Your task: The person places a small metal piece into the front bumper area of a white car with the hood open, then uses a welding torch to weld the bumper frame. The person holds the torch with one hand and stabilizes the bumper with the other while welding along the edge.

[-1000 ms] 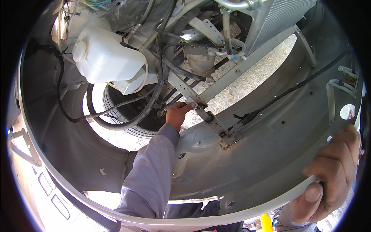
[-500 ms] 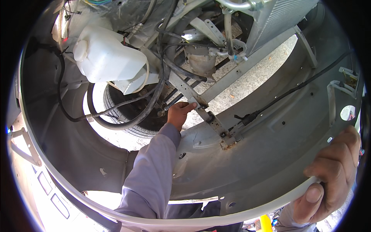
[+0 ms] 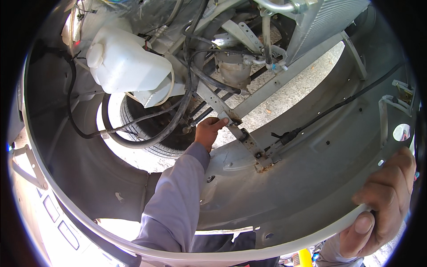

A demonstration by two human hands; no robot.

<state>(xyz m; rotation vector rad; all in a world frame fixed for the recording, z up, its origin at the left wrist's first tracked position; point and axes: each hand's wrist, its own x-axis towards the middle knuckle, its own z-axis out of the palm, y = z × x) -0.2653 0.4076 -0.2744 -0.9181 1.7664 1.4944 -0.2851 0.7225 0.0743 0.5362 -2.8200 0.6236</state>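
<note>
My left hand (image 3: pixel 208 133) reaches over the panel's near edge and is closed on a flat, perforated metal bar (image 3: pixel 215 103). Its thumb lies on top near where a crossbar (image 3: pixel 271 83) meets it; the other fingers are mostly hidden below. Rust marks the bar's lower end, by the curved grey body panel (image 3: pixel 302 187). At the right, my right hand (image 3: pixel 386 200) is wrapped round the panel's rim (image 3: pixel 311 231), thumb on the near side and fingers folded over the inside. A dark cable (image 3: pixel 342 103) runs across the panel between the bar and its right side.
A white plastic tank (image 3: pixel 129 62) sits at upper left, with black hoses (image 3: pixel 178 118) looping below it over a tyre (image 3: pixel 144 131). A finned radiator (image 3: pixel 327 26) stands at upper right. Pale ground (image 3: pixel 293 89) shows through the gaps. Something yellow (image 3: pixel 305 257) lies beyond the near rim.
The whole view has shifted very slightly. Both hands keep the same hold on the bar and the rim.
</note>
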